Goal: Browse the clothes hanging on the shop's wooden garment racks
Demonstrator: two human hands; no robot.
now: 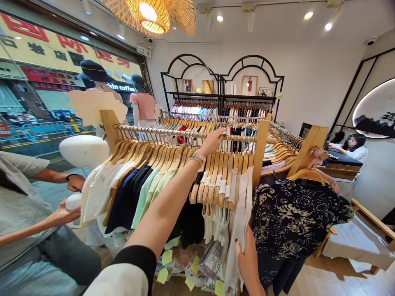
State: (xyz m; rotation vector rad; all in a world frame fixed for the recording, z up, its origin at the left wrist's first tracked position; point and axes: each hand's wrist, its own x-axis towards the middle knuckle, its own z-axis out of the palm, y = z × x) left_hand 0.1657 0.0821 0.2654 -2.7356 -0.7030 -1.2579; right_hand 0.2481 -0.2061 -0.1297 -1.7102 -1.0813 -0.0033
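Nearest, the right hand [247,261] pinches the edge of a cream top [239,213] hanging just below the rail [125,128], thumb pressed on the cloth. Further up, the left hand [212,140] rests on that rail, fingers together and curled among the hanger hooks. Behind the rail stands a black rack [222,96] of clothes.

Outside the shop window [37,119], a dark sign [122,87] shows white letters "kin coffee", its start hidden behind a mannequin [100,84]. The cream signboard [46,46] above carries large red Chinese characters, too skewed to read. The yellow tags [167,257] below the clothes [148,193] show no legible writing.
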